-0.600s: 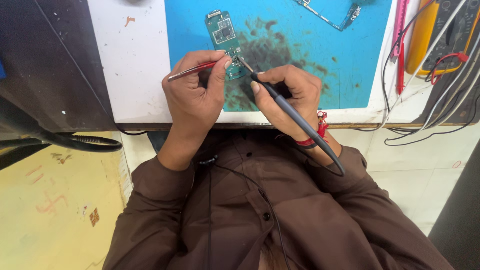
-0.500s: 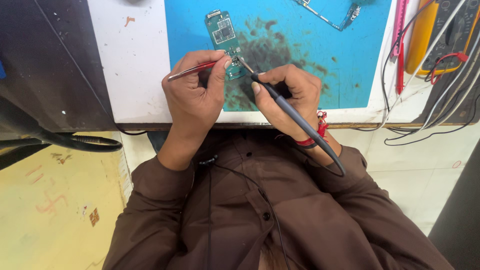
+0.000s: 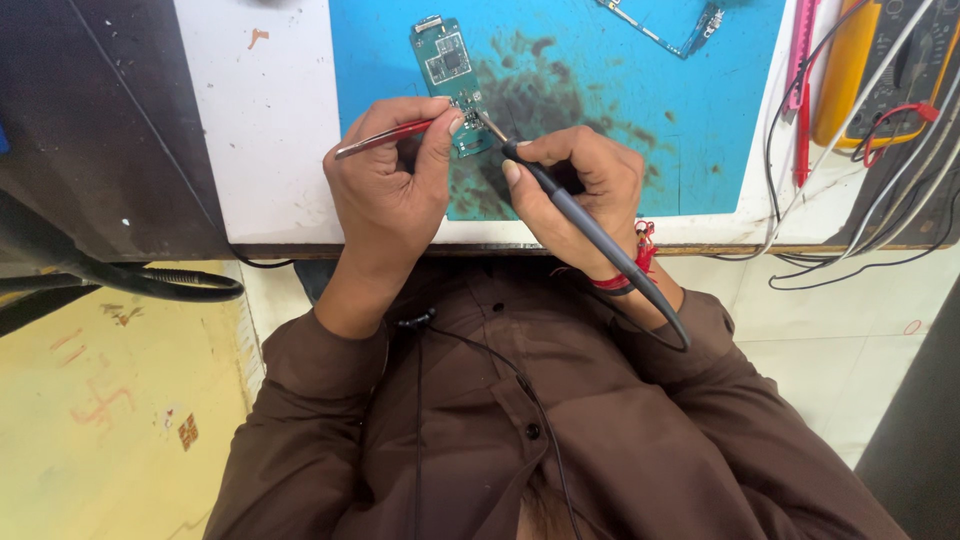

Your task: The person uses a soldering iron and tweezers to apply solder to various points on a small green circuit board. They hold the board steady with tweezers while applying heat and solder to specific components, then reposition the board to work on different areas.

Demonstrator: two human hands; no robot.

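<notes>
The circuit board (image 3: 450,80) is a narrow green strip lying on the blue mat (image 3: 620,110) near the bench's (image 3: 255,130) near edge, its long axis running away from the person; a square silvery chip sits in its upper half, with small gold-coloured pads along its lower part and a tiny connector at the far end. The left hand (image 3: 395,185) is closed around a thin red-handled probe (image 3: 385,138), thumb and forefinger pinching it so its tip meets the lower part of the board, while the handle points out toward the bench's left side. The right hand (image 3: 580,185) is clamped on a grey probe (image 3: 590,235) held like a pen; its bare metal tip touches the board's lower right edge, and its long body trails back over the wrist, past a red thread band (image 3: 630,270). The two hands sit just beside each other, with a dark smudged patch on the mat between and behind them. A second board piece (image 3: 665,25) lies at the far edge of the mat. At the bench's right side rests a yellow meter (image 3: 860,70) with white, black and red leads draped over the edge. A black cable (image 3: 160,283) hangs below the bench's left corner.
</notes>
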